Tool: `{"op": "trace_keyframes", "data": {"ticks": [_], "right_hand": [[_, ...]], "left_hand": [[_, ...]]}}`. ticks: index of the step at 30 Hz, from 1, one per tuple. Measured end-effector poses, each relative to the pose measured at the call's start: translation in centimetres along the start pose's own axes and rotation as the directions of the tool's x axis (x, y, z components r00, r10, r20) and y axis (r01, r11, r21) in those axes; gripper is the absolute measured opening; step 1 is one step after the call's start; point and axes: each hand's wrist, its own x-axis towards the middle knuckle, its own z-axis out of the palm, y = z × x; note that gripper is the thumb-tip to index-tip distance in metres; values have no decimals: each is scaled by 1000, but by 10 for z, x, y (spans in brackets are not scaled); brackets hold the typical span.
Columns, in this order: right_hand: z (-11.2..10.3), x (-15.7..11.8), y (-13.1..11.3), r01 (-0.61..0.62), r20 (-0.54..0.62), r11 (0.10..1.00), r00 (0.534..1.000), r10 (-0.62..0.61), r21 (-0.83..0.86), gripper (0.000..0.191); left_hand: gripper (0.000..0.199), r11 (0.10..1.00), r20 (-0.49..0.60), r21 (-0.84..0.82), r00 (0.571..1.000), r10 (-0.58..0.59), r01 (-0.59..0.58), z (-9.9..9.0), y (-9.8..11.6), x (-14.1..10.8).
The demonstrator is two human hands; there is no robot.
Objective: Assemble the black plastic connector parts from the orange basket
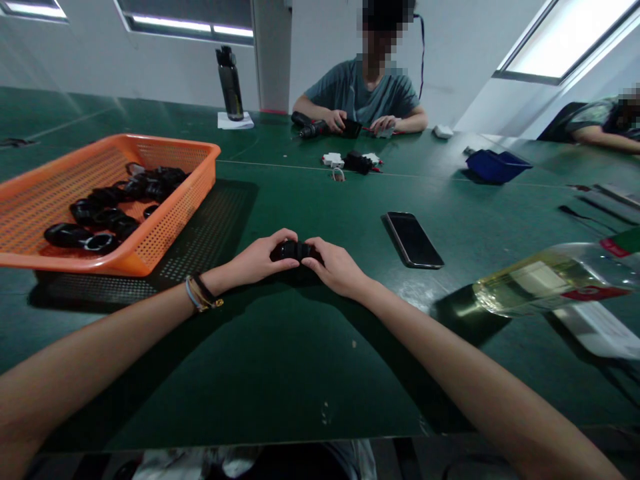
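Between my two hands is a glossy black ribbed part [296,250], roughly cylindrical, lying crosswise just over the green table [300,373]. My left hand [263,257] grips its left end between thumb and fingers. On the other end my right hand [333,263] is closed in the same way. Both hands partly cover the part, so its exact kind is hard to make out. To the left, an orange perforated basket [175,233] contains several similar black rounded parts [107,217].
A phone [414,240] lies right of my hands, with a bottle of yellowish liquid [545,280] beyond it. Across the table a person [360,93] handles a small dark item near a power drill [313,129]. A blue bin [495,165] and a dark bottle [231,87] stand farther back.
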Motion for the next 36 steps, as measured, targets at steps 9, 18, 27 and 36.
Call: {"op": "trace_keyframes", "data": {"ticks": [9,18,27,36], "right_hand": [[1,0,2,16,-6,1000,1000,-16,-12,24],[0,0,0,8,10,999,1000,-8,-46,23],[1,0,3,23,9,996,1000,-23,-81,24],[3,0,3,25,-16,998,1000,-26,-65,24]], "left_hand": [[34,1000,2,-5,1000,-1,1,0,1,0],[34,1000,1,14,1000,-11,11,1,1,-1],[36,1000,9,21,1000,-14,14,0,1,0],[36,1000,8,23,1000,-11,11,0,2,-1]]}}
